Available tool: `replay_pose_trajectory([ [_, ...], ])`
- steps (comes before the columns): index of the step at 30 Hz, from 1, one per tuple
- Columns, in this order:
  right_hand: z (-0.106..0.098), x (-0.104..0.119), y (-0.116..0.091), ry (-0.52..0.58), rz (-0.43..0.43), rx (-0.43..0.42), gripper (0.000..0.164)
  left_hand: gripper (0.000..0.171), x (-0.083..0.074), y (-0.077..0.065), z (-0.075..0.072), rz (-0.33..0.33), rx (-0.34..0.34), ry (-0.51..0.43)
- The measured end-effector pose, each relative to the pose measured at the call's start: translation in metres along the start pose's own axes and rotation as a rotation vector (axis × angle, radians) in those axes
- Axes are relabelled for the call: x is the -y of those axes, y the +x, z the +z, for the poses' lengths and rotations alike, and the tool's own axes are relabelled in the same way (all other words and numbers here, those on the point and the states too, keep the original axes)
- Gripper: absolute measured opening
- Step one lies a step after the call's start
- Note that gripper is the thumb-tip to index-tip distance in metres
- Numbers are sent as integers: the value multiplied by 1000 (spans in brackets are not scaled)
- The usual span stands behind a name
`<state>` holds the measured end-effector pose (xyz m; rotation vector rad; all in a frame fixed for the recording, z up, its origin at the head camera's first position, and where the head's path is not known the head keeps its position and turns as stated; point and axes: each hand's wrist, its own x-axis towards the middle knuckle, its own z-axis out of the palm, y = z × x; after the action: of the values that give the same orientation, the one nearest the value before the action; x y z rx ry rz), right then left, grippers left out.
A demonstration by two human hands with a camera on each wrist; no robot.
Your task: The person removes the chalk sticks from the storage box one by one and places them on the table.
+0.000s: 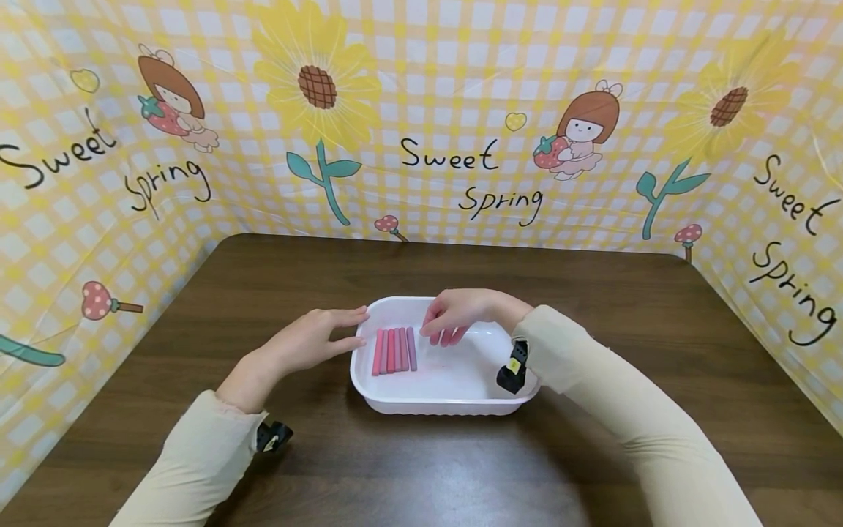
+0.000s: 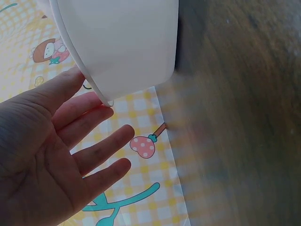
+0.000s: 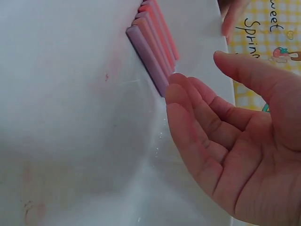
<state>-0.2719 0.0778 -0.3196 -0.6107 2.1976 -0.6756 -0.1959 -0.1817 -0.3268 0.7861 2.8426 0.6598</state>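
A row of several pink and purple chalk sticks [image 1: 391, 351] lies side by side in the left part of a white plastic tray [image 1: 441, 405]. My left hand [image 1: 304, 338] reaches to the tray's left rim, thumb and fingertips right at the edge. In the left wrist view, the left hand [image 2: 51, 141] has its fingers spread beside the tray wall [image 2: 127, 42]. My right hand [image 1: 463, 311] hovers inside the tray, just right of the row. Seen from the right wrist, the right hand [image 3: 221, 146] is loosely bent and holds nothing, fingertips close to the end purple chalk stick [image 3: 146, 59].
Under the tray is a dark brown wooden table [image 1: 296, 263]. A yellow checked cloth [image 1: 448, 80] with printed flowers and girls stands as a wall behind and on both sides. Faint pink smudges mark the tray floor. A small black camera sits at each wrist.
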Motion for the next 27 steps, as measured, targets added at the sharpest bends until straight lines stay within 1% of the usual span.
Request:
replay_pose_trajectory([
  [7,6,-2,17,-4,44,27,24,51,-1,0,0,3,3,-3],
  [14,16,0,30,36,96,44,24,51,0,0,0,2,3,-3],
  [17,21,1,33,55,114,34,27,52,1,0,0,3,5,-6],
  [20,26,2,35,68,128,4,28,51,0,0,0,4,6,-6],
  [23,29,2,37,71,135,-18,28,51,0,0,0,3,8,-5],
  [27,30,1,39,59,134,-21,26,51,0,0,0,2,3,1],
])
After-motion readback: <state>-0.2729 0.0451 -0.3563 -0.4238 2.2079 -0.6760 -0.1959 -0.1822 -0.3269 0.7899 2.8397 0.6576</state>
